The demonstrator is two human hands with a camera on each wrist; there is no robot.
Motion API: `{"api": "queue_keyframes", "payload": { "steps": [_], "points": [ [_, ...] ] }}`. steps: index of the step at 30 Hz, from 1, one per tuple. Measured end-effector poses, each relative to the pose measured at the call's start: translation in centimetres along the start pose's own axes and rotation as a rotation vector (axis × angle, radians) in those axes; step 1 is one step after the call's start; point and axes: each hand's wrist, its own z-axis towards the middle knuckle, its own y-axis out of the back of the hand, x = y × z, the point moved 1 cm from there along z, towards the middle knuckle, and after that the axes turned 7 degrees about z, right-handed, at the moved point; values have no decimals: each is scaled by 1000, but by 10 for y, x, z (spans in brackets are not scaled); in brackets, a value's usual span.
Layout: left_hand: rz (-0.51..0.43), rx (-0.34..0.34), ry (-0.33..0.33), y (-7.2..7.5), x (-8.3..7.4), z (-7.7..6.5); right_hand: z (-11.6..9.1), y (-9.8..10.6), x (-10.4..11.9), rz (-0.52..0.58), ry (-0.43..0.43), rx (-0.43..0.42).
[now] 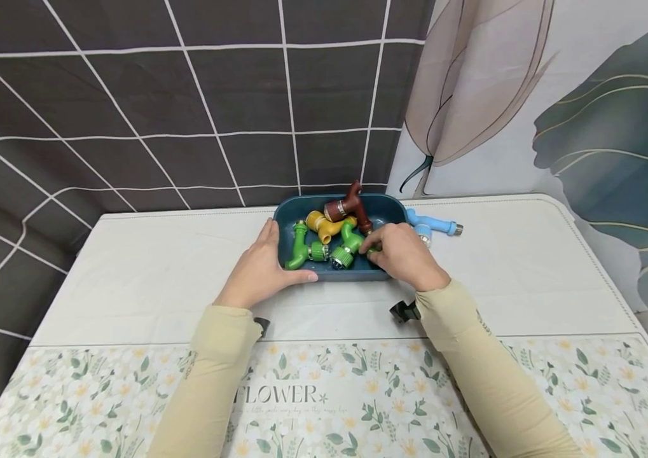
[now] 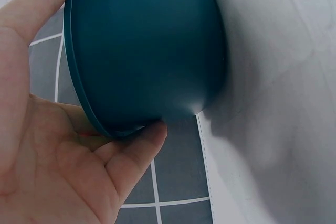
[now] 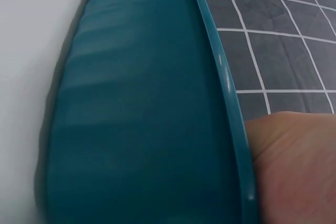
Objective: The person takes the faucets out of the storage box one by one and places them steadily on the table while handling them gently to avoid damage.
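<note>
A dark blue-green plastic tub [image 1: 349, 275] stands near the table's back edge, holding several taps. My left hand [image 1: 257, 270] grips its left end, thumb along the front rim and fingers round the back, as the left wrist view shows. My right hand [image 1: 406, 254] reaches inside at the right and pinches a green piece of a tap, mostly hidden by the fingers. Beside it lie a green tap [image 1: 351, 238], another green tap [image 1: 299, 247] at the left, a yellow tap [image 1: 326, 227], and a dark red tap [image 1: 350, 205] leaning across the back rim.
A light blue tap [image 1: 437, 224] lies on the white table [image 1: 158, 273] just right of the tub. Dark tiled sheeting [image 1: 243, 95] rises behind. A flower-printed mat [image 1: 324, 407] covers the near part of the table.
</note>
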Motion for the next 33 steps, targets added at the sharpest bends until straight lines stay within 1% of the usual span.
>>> {"api": "queue_keyframes", "payload": {
  "steps": [5, 13, 20, 25, 33],
  "points": [
    [3, 4, -5, 0, 0, -1, 0, 0, -1, 32, -8, -12],
    [-1, 2, -8, 0, 0, 0, -2, 3, 0, 52, 35, -58],
    [-3, 5, -7, 0, 1, 1, -3, 8, -1, 82, 40, -95],
    [-1, 3, -3, 0, 1, 1, -4, 13, 1, 85, 56, -127],
    [0, 3, -4, 0, 2, 0, -5, 16, 1, 75, 63, -146]
  ]
}}
